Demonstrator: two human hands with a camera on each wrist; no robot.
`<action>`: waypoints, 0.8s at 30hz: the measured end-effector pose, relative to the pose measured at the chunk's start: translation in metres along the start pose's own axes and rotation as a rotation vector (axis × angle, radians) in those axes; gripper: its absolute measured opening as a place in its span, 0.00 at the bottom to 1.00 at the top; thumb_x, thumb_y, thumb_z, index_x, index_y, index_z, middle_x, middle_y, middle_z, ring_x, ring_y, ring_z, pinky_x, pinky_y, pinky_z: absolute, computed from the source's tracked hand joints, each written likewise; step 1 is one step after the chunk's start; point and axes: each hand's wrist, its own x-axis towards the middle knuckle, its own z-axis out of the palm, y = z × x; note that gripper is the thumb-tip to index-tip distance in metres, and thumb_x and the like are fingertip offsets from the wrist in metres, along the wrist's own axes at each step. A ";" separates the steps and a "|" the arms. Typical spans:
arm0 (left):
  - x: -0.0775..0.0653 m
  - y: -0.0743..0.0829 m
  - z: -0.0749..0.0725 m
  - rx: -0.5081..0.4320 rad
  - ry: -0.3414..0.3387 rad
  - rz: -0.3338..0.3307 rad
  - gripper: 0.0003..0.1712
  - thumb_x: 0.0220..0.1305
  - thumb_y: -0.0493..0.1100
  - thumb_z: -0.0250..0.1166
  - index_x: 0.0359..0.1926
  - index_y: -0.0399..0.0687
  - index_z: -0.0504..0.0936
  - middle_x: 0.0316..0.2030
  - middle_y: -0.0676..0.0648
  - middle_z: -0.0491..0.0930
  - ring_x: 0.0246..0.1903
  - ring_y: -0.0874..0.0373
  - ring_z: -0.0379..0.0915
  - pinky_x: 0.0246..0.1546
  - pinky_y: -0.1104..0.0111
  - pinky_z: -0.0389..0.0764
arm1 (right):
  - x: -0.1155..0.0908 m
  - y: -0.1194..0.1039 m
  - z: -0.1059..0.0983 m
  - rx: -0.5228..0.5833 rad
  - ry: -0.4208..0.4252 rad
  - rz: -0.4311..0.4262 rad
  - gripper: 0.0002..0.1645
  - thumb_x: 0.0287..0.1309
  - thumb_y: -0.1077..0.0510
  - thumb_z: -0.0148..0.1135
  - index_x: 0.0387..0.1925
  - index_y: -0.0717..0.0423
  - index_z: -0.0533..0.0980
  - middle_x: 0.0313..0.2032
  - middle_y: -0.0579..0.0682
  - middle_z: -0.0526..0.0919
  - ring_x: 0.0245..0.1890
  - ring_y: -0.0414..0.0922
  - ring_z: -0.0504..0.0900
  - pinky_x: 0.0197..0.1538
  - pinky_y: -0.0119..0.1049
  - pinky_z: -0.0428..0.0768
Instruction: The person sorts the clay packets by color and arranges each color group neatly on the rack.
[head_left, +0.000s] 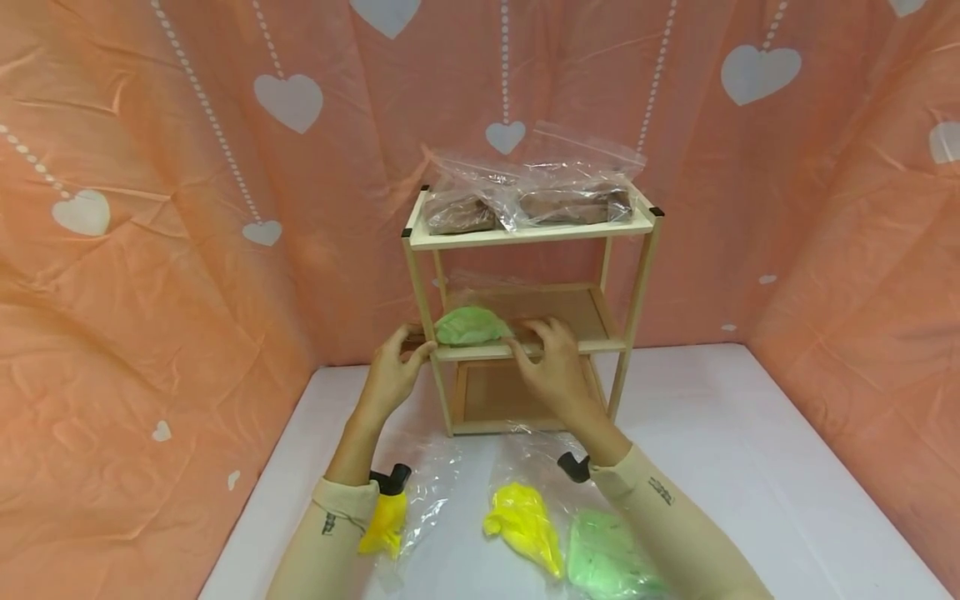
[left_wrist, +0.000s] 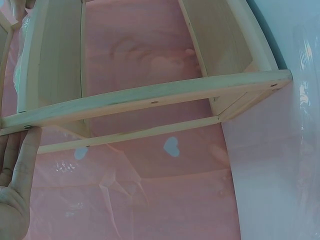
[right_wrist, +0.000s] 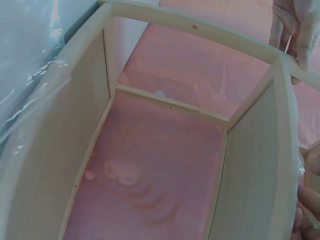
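Note:
On the left half of a small wooden rack's middle shelf (head_left: pixel 528 349) lies a clear bag with a soft green lump (head_left: pixel 471 326), perhaps clay. My left hand (head_left: pixel 392 375) holds the rack's front left post (head_left: pixel 422 292), thumb in front and fingers around the outer side. The left wrist view shows this hand (left_wrist: pixel 17 185) against the post from below. At the bag's right end, my right hand (head_left: pixel 557 367) bends its thumb and fingers over the bag's edge. In the right wrist view its fingers (right_wrist: pixel 307 205) are partly cut off.
Two clear bags with brown lumps (head_left: pixel 459 214) (head_left: pixel 573 207) lie on the rack's top shelf. In front of the rack are bags with yellow lumps (head_left: pixel 525 525) (head_left: pixel 385 525) and a bagged green block (head_left: pixel 606 554). A pink heart-patterned curtain (head_left: pixel 360 275) surrounds the white table (head_left: pixel 712 433).

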 end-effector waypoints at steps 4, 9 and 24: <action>-0.001 -0.001 0.000 0.008 0.012 0.002 0.16 0.77 0.40 0.67 0.58 0.35 0.81 0.55 0.35 0.84 0.57 0.41 0.82 0.59 0.53 0.88 | -0.009 0.004 -0.011 0.031 0.021 -0.023 0.19 0.67 0.59 0.75 0.55 0.63 0.84 0.45 0.58 0.82 0.47 0.56 0.80 0.50 0.51 0.82; -0.001 -0.001 0.001 0.003 0.010 0.002 0.16 0.77 0.40 0.67 0.58 0.34 0.81 0.54 0.34 0.84 0.57 0.40 0.82 0.60 0.52 0.87 | -0.019 0.009 -0.025 0.078 0.042 -0.085 0.18 0.65 0.63 0.75 0.55 0.64 0.84 0.46 0.58 0.83 0.49 0.57 0.80 0.55 0.51 0.78; -0.001 -0.001 0.001 0.008 0.013 -0.001 0.16 0.77 0.40 0.67 0.59 0.34 0.81 0.55 0.34 0.85 0.55 0.40 0.83 0.57 0.50 0.88 | -0.070 0.021 -0.061 -0.016 -0.018 -0.153 0.21 0.57 0.67 0.80 0.53 0.60 0.85 0.45 0.51 0.85 0.47 0.50 0.81 0.53 0.41 0.81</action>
